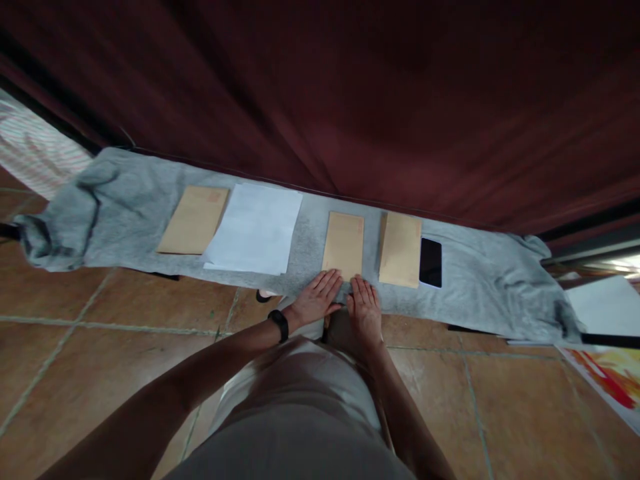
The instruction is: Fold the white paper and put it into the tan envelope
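A brown paper envelope (344,241) lies flat on the grey cloth right in front of me. On its near left corner rests my left hand (319,293), fingers stretched out flat, a black band on the wrist. My right hand (365,307) lies with extended fingers at the near right corner of the same envelope. To the right sits a stack of brown envelopes (401,250), with a phone (431,262) beside it. Left of the middle envelope are white paper sheets (257,230), their edge next to another brown envelope or pile of them (194,220).
The grey cloth (135,207) covers a long narrow surface, bunched at both ends. A dark red curtain (320,100) hangs along its far side. Tiled floor (165,360) lies below. At the right are white papers (607,307) and a colourful printed sheet (607,377).
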{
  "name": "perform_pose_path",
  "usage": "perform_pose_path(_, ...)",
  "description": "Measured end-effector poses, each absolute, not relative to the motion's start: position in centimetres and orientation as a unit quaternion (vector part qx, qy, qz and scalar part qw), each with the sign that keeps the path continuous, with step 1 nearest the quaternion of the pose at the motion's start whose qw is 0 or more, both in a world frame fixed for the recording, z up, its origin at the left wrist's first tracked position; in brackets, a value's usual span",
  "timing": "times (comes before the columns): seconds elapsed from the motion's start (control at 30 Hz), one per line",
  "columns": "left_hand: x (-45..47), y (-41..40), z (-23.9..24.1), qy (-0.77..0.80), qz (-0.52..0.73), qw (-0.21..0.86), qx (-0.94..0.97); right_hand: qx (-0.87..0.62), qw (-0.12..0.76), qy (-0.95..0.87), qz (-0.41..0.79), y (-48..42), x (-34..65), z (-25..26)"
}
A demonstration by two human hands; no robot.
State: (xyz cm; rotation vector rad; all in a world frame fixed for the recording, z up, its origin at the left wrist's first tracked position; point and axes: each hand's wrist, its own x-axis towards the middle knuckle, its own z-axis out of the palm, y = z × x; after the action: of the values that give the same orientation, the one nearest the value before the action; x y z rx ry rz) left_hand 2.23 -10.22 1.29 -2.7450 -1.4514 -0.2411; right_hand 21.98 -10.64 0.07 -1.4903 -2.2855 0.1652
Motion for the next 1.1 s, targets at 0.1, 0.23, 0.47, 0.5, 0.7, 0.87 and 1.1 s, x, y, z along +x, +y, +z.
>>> perform_pose_path(0.1,1.7,-10.4,1.7,-0.473,-0.073,0.016,-0.878,-0.536,0.207,-0.817,0.054,-10.7,22.1,0.1)
perform_pose_path(0.23,1.0,-10.7,2.3,-0.480,-0.069,0.015,-0.874,-0.534,0.213,-0.816,0.053,-10.7,22.1,0.0)
perform_pose_path(0.47,-0.5,-11.1,2.1,-0.496,-0.065,0.017,-0.866,-0.544,0.216,-0.810,0.044,-11.0,22.1,-0.2)
perform_pose_path(0.5,-0.8,-11.1,1.9,-0.498,-0.067,0.019,-0.864,-0.545,0.217,-0.809,0.042,-11.0,22.1,-0.2)
perform_pose_path(0.7,-1.5,-11.1,1.2,-0.506,-0.085,0.015,-0.858,-0.550,0.220,-0.804,0.045,-11.0,22.0,0.0)
perform_pose_path(0.87,-1.0,-10.9,1.6,-0.514,-0.126,0.002,-0.848,-0.573,0.243,-0.779,0.073,-10.7,21.7,0.5)
perform_pose_path(1.1,1.1,-9.3,2.6,-0.556,-0.168,-0.003,-0.814,-0.660,0.280,-0.691,0.099,-8.9,20.4,1.4)
